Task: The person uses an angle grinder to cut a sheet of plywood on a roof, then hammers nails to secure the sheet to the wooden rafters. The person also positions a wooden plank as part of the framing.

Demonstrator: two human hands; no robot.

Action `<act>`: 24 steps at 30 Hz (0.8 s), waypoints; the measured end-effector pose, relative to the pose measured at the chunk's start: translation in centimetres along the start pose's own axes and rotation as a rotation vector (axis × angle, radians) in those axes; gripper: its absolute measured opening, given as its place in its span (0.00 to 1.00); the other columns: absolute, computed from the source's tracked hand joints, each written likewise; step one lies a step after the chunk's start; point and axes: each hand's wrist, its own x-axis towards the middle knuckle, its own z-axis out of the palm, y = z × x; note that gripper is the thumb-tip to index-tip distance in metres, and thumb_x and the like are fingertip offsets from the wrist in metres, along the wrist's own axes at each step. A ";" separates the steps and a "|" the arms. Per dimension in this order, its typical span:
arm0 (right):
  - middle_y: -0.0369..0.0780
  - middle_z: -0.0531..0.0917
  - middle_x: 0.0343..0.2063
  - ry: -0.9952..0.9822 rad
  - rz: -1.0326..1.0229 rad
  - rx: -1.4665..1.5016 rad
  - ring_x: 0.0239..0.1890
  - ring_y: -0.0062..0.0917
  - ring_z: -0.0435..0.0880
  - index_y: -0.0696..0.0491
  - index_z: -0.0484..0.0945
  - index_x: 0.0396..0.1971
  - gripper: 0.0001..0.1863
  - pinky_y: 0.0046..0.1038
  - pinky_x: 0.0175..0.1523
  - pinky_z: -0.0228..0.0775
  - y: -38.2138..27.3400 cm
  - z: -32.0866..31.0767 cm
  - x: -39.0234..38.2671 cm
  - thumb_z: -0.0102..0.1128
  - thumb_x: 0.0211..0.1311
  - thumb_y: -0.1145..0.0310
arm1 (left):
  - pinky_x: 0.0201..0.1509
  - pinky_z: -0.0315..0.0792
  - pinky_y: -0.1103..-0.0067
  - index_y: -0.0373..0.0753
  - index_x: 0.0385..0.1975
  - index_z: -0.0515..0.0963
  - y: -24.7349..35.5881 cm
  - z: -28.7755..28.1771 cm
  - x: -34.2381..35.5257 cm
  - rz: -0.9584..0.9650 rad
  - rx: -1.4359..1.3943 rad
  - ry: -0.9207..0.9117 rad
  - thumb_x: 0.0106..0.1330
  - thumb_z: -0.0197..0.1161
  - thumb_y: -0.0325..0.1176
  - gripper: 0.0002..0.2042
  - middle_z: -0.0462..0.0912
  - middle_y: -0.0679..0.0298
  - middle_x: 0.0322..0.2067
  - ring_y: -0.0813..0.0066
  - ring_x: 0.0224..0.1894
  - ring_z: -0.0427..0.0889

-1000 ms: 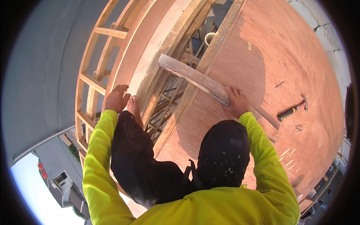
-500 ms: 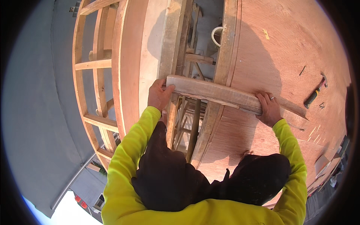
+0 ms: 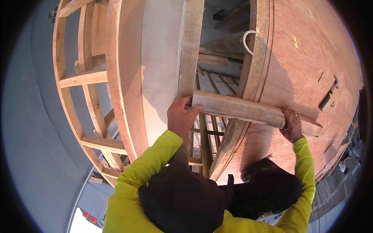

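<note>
A short wooden plank point(image 3: 239, 110) lies across the gap between two timber beams, with its right part over a plywood sheet point(image 3: 314, 27). My left hand point(image 3: 182, 118) is closed round its left end, thumb on the near side, by the inner edge of the left beam point(image 3: 190, 50). My right hand point(image 3: 292, 126), with a ring on one finger, grips the right end above the plywood. Below the plank's middle passes the right beam point(image 3: 259, 58), along the plywood's edge. The undersides of both hands' grips are hidden.
A hammer point(image 3: 328, 95) and a nail point(image 3: 320, 76) lie on the plywood, with a small yellow piece point(image 3: 295, 42) farther up. At left stands a slatted timber frame point(image 3: 83, 79). A pipe with a white rim point(image 3: 245, 42) and several poles show down in the gap.
The view has shifted, and the gap between the beams looks wider. The plank's left end, earlier over the left beam, is now at its inner edge. Both hands keep hold.
</note>
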 end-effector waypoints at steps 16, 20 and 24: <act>0.49 0.77 0.57 0.034 0.005 -0.072 0.62 0.50 0.73 0.54 0.68 0.60 0.43 0.47 0.65 0.67 -0.3 0.8 -0.5 0.69 0.35 0.82 | 0.53 0.78 0.76 0.32 0.66 0.70 -2.9 -2.0 -0.1 0.067 -0.143 -0.169 0.53 0.76 0.26 0.37 0.83 0.58 0.44 0.71 0.46 0.82; 0.49 0.77 0.57 0.024 0.021 -0.074 0.62 0.49 0.73 0.54 0.68 0.60 0.43 0.47 0.65 0.67 -0.9 0.6 -0.2 0.68 0.34 0.82 | 0.54 0.77 0.71 0.32 0.68 0.67 -2.8 -2.3 -0.2 0.075 -0.103 -0.221 0.53 0.75 0.31 0.39 0.81 0.54 0.46 0.66 0.46 0.82; 0.48 0.77 0.57 0.052 0.037 -0.075 0.62 0.49 0.72 0.54 0.68 0.60 0.43 0.47 0.65 0.66 -0.8 1.1 -0.3 0.68 0.34 0.82 | 0.54 0.77 0.70 0.33 0.70 0.64 -3.0 -2.4 -0.2 0.082 -0.089 -0.223 0.54 0.74 0.30 0.41 0.80 0.54 0.46 0.63 0.45 0.81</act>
